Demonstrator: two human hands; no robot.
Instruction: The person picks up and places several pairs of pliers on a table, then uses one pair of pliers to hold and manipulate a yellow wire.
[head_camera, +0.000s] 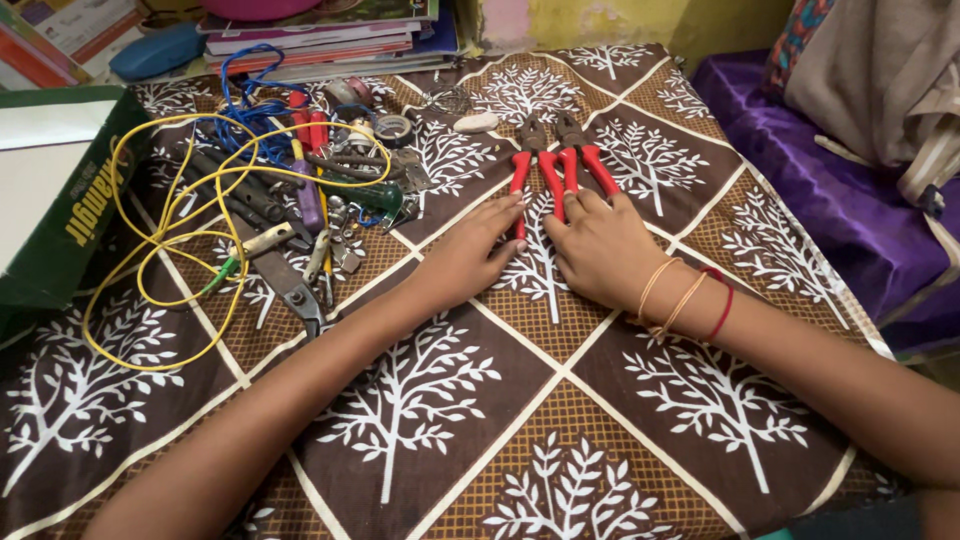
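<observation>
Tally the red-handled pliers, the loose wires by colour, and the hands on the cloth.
Red-handled pliers: 2
Yellow wire: 1
Blue wire: 1
Hands: 2, the left hand and the right hand, both resting by the plier handles
Total: 6

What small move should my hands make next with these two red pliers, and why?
Probably curl each hand around the nearest handle. The left hand and right hand lie flat, fingertips only touching the two red-handled pliers, which rest on the tablecloth.
</observation>
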